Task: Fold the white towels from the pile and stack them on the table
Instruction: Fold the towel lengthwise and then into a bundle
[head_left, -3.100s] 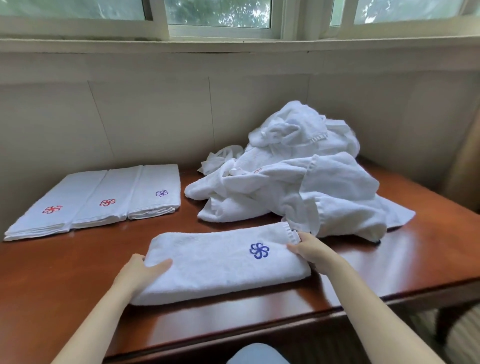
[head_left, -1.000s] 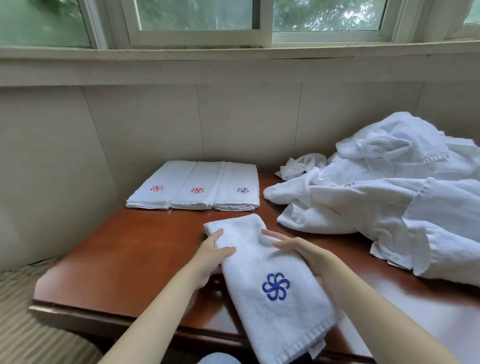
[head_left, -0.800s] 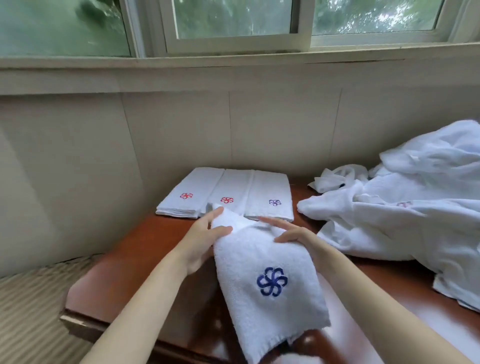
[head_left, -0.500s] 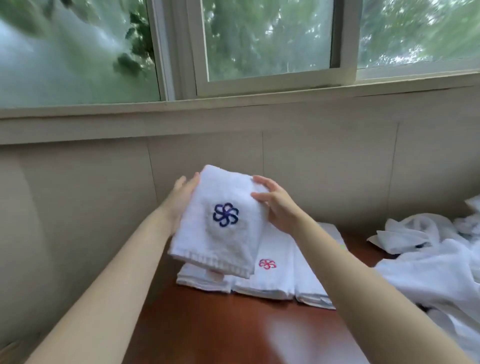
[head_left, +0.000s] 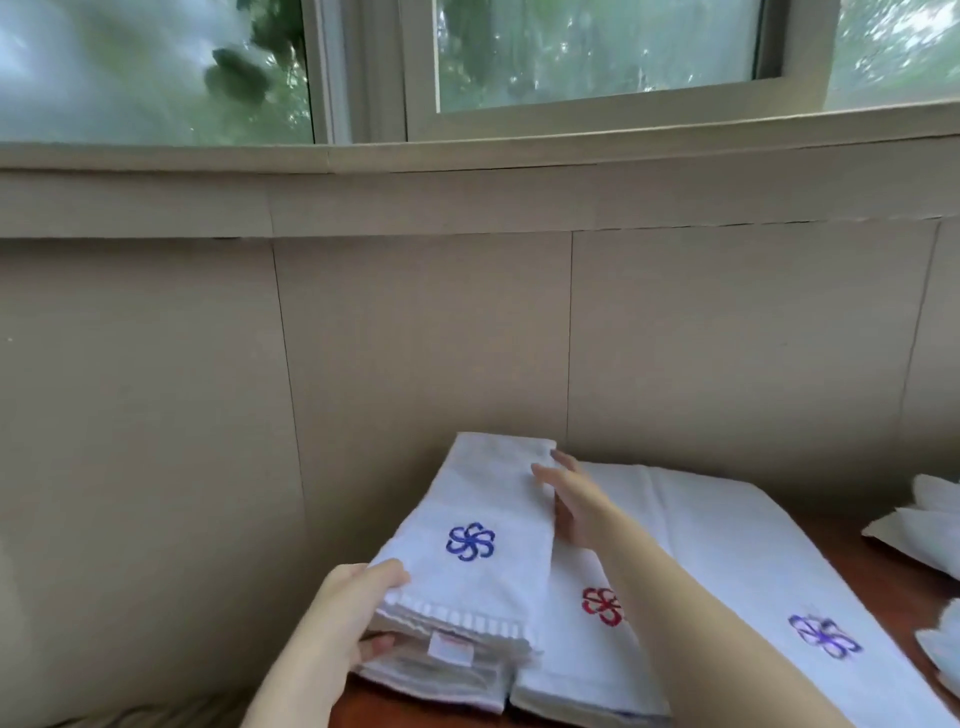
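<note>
Blue-flower towel (head_left: 483, 530) lies atop the leftmost stack (head_left: 441, 680) on the surface (head_left: 883, 577)
Left hand (head_left: 358, 613) grip pinches its near corner, right hand (head_left: 571, 499) lies flat-fingered against its side; a careless release could leave it skewed, seemingly overlapping the red-flower towel (head_left: 587, 649)

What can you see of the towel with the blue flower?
The blue-flower towel is white terry cloth, folded into a long narrow strip with a ribbed hem at its near end. It lies atop the leftmost folded towel. The left hand grips its near left corner; the right hand rests straight fingers against its right edge.
</note>
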